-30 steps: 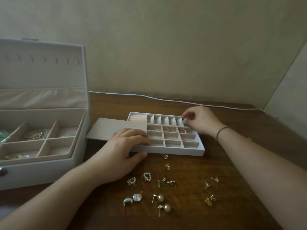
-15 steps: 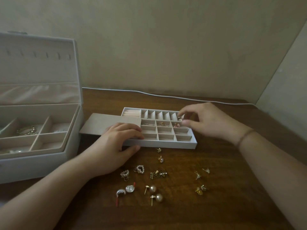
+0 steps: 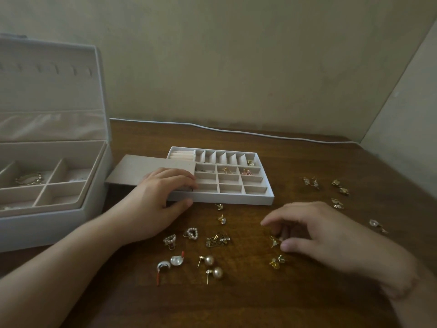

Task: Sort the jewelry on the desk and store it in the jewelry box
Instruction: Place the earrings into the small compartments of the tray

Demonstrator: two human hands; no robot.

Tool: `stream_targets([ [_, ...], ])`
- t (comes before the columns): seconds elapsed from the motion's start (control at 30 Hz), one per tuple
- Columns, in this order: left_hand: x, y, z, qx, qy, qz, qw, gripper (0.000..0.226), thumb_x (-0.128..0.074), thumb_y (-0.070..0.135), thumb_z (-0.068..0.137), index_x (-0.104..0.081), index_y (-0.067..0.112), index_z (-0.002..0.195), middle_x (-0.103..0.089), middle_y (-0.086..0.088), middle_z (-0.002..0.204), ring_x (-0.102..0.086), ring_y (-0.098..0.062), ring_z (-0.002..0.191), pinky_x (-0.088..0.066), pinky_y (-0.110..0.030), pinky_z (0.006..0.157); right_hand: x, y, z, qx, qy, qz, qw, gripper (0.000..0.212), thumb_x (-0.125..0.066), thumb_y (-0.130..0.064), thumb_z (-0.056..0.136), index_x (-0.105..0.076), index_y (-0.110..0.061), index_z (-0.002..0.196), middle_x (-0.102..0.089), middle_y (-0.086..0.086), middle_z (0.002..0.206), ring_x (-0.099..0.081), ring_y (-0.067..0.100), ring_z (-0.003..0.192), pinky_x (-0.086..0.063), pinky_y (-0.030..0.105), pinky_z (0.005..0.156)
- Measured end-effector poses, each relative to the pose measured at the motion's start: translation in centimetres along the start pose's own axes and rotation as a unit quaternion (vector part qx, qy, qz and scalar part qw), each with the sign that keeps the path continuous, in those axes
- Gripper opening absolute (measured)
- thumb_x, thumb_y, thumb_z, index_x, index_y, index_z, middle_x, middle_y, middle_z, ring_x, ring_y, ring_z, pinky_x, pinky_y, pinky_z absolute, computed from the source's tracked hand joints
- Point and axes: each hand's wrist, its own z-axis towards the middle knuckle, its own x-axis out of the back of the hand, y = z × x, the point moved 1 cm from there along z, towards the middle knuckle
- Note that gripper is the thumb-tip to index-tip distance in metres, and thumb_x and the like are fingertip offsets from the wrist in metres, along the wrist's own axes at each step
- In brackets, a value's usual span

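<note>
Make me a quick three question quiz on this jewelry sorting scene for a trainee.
1. True or false: the left hand rests on the divided tray.
2. Which lies nearest the right hand? A) pearl studs B) gold star earring C) heart earrings
3. Fill in: the jewelry box lid stands ____.

Key: 1 true; 2 B; 3 open

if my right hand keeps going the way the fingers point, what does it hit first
Probably the small gold earring just off the right hand's fingertips; it may already touch it. Farther left lies the gold cluster.
</note>
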Motion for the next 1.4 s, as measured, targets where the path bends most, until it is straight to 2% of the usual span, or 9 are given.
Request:
stream_targets([
  [0.13,0.0,0.1,0.0,-0.002,0.003,0.003,1.000,0.031,-0.063,0.035,0.091,-0.060,0.040,0.121,-0.051,0.025,0.131,-0.039,0.005,0.127,-0.035,-0.033,0.112,-0.5,-0.7,0.2,0.018,-0.002,0.003,1.000,0.035,-0.070,-0.021,0.086,-0.066,-0.049,0.106,-0.058,-0.027,0.106,-0.059,-0.001,0.096,-0.051,0.021,0.081],
  [0.27,-0.1,0.0,0.0,0.000,0.000,0.007,1.000,0.030,-0.062,0.035,0.091,-0.060,0.041,0.121,-0.050,0.026,0.131,-0.038,0.004,0.127,-0.033,-0.030,0.111,-0.7,-0.7,0.5,0.020,0.022,-0.023,0.999,0.026,-0.069,-0.019,0.087,-0.070,-0.044,0.093,-0.061,-0.028,0.098,-0.057,-0.008,0.099,-0.048,0.013,0.083],
  [0.47,0.0,0.3,0.0,0.000,-0.004,0.007,1.000,0.030,-0.061,0.035,0.092,-0.060,0.039,0.122,-0.048,0.028,0.130,-0.036,0.006,0.127,-0.030,-0.029,0.113,-0.5,0.1,0.5,0.018,0.073,-0.019,0.997,0.037,-0.074,-0.011,0.082,-0.067,-0.047,0.078,-0.064,-0.026,0.095,-0.062,-0.003,0.093,-0.050,0.014,0.077],
  [0.57,0.1,0.4,-0.1,0.000,-0.004,0.007,1.000,0.032,-0.060,0.036,0.092,-0.058,0.039,0.124,-0.048,0.027,0.130,-0.035,0.006,0.127,-0.030,-0.030,0.114,0.6,-0.4,1.2,0.006,0.130,0.032,0.991,0.032,-0.075,-0.006,0.078,-0.072,-0.039,0.078,-0.069,-0.025,0.088,-0.064,-0.003,0.090,-0.049,0.011,0.078],
  [0.67,0.1,0.5,0.0,0.000,-0.002,0.005,1.000,0.034,-0.060,0.037,0.093,-0.057,0.039,0.126,-0.048,0.025,0.132,-0.035,0.004,0.129,-0.030,-0.030,0.115,2.4,-0.9,4.1,-0.019,0.183,0.074,0.980,0.018,-0.077,-0.012,0.076,-0.076,-0.030,0.079,-0.071,-0.020,0.079,-0.063,-0.006,0.081,-0.046,0.006,0.069],
  [0.77,0.2,0.6,-0.1,0.000,-0.003,0.006,1.000,0.033,-0.060,0.037,0.093,-0.056,0.039,0.127,-0.048,0.024,0.134,-0.034,0.004,0.130,-0.028,-0.029,0.115,3.7,-0.5,8.8,-0.056,0.224,0.083,0.970,0.011,-0.078,-0.015,0.078,-0.077,-0.025,0.080,-0.072,-0.012,0.079,-0.065,0.001,0.076,-0.048,0.012,0.066],
  [1.1,0.5,0.7,-0.1,-0.001,-0.007,0.009,1.000,0.036,-0.058,0.037,0.095,-0.053,0.037,0.130,-0.048,0.021,0.138,-0.034,0.000,0.132,-0.024,-0.030,0.118,1.7,2.3,16.7,-0.146,0.234,0.057,0.959,0.009,-0.072,-0.017,0.086,-0.073,-0.026,0.087,-0.068,-0.008,0.089,-0.060,0.005,0.082,-0.045,0.020,0.063],
  [1.27,0.4,0.5,-0.1,-0.010,-0.003,0.017,1.000,0.035,-0.057,0.037,0.095,-0.053,0.037,0.130,-0.048,0.021,0.137,-0.034,0.001,0.132,-0.023,-0.027,0.117,1.9,2.6,16.2,-0.131,0.210,0.042,0.968,0.023,-0.055,-0.009,0.096,-0.073,-0.023,0.098,-0.067,-0.004,0.101,-0.060,0.006,0.088,-0.045,0.018,0.065],
  [1.4,0.3,0.5,-0.1,-0.010,0.000,0.016,1.000,0.034,-0.057,0.037,0.095,-0.054,0.037,0.129,-0.049,0.021,0.137,-0.035,0.000,0.132,-0.025,-0.027,0.116,3.0,1.7,14.2,-0.115,0.252,0.038,0.960,0.033,-0.049,-0.003,0.096,-0.071,-0.027,0.090,-0.070,-0.004,0.098,-0.064,0.009,0.083,-0.044,0.016,0.063],
])
